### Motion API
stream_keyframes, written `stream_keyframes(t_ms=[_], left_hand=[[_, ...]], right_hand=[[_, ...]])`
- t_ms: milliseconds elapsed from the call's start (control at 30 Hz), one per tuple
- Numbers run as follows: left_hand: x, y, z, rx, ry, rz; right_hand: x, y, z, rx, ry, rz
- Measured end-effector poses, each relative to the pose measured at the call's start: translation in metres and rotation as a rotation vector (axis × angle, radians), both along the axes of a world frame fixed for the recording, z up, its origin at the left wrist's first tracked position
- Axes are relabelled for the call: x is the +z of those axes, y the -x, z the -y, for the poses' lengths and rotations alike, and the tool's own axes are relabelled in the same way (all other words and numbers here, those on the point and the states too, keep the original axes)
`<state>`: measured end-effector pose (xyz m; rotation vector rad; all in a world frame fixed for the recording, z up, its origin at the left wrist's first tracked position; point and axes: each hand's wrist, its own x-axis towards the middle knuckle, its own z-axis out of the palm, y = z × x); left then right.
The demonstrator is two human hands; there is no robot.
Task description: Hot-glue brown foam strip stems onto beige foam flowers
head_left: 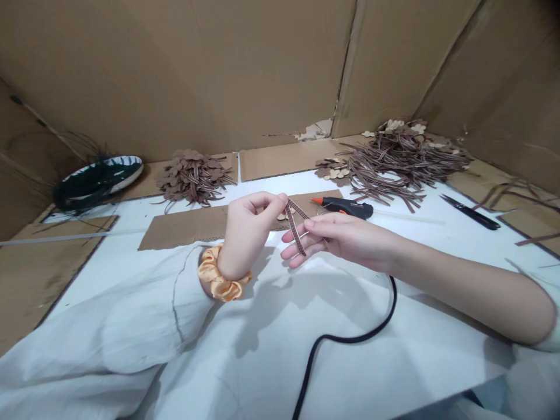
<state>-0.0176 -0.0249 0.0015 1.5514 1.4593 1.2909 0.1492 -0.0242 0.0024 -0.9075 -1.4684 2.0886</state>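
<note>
Near the middle, my left hand (252,230) pinches the top of a narrow brown ribbon (296,233) with lighter stitching. The ribbon is folded at that pinch, and its two tails hang apart. Thumb and fingers of my right hand (330,236) hold one tail; the other tail hangs in front of its lower fingers. Just behind the hands lies a glue gun (350,207) with an orange nozzle, on the table by a cardboard strip (184,228). A small pale flower shape shows partly behind the ribbon.
Brown flower pieces (186,175) are heaped at the back left, beside a bowl (131,175) of dark green strands. Ribbon pieces (394,160) pile up at the back right. Black tweezers (470,212) lie right. A black cable (321,338) curves across the front.
</note>
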Motion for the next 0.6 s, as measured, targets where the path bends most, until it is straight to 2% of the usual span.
stream_keyframes(t_ms=[433,600], left_hand=[[0.0005,-0.0006,0.0009,0.012,-0.027,-0.009],[-0.0018,-0.0014,0.0017,0.008,-0.040,-0.012]], right_hand=[[-0.0010,0.0003,0.0005,0.018,0.017,0.022],[-0.0023,-0.0004,0.0004,0.006,-0.142,0.151]])
